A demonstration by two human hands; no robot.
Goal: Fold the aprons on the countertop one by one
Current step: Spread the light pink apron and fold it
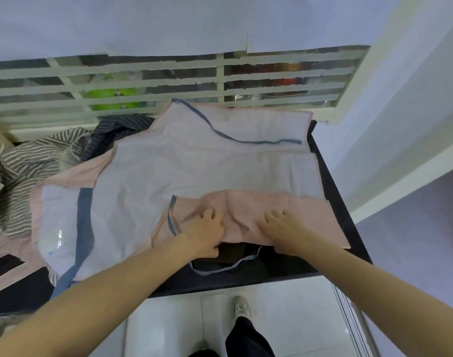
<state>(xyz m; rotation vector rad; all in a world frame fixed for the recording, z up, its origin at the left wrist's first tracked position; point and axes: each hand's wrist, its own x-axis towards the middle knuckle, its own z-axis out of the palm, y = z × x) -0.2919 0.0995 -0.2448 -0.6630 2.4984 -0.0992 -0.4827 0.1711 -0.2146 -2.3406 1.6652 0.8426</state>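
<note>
- Pressing down side by side, the left hand [206,231] and the right hand [284,229] both lie on the folded-over pink flap [246,215] of the apron [194,163], at its near edge.
- Left hand: fingers slightly bent and spread on the cloth, while the thumb tucks under the flap's near edge, so it seems to pinch that edge.
- Right hand: fingers lie flat and spread on the flap, palm down, holding nothing.
- Just nearer than the hands, a thin blue tie [225,266] loops over the dark countertop [271,274]; below the counter edge a shoe [242,309] stands on a pale tiled floor [297,318].
- Beyond the fingertips the apron spreads out flat, pale lining up, filling the counter from the hands to the far edge.
- Left of the left hand a wide blue band [83,228] runs along the apron.
- Far beyond the hands a narrow blue strap [235,137] trails across the apron's top part.
- Well to the left of the left hand lies a striped heap of cloth [32,171], partly under the apron.
- Farthest off, behind everything, a white window grille [155,83] runs across.
</note>
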